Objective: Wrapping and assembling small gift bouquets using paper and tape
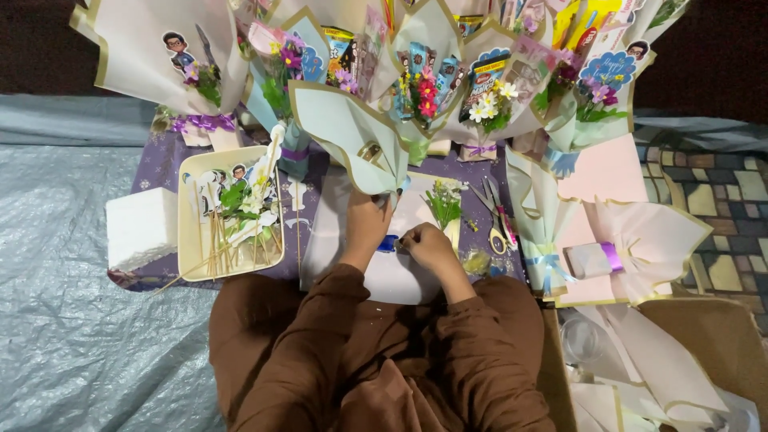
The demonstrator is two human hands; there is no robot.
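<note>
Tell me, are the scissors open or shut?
Open a little. The scissors lie flat on the purple cloth right of the person's right hand, their blades spread in a narrow V toward the bouquets.

1. The person wears one plain garment of dark brown cloth, with no print or pattern on it; it covers both arms and the lap alike.
2. Both sleeves are long and loose, reaching the wrists; the left hand [366, 228] and right hand [428, 246] come out bare from the cuffs.
3. The cloth gathers in soft folds and creases along the forearms and at the elbows; deeper folds run down the middle of the lap.
4. No rings, watch or bracelet can be made out on the fingers [410, 238] or wrists; the hands are too small in view to tell finer detail.
</note>
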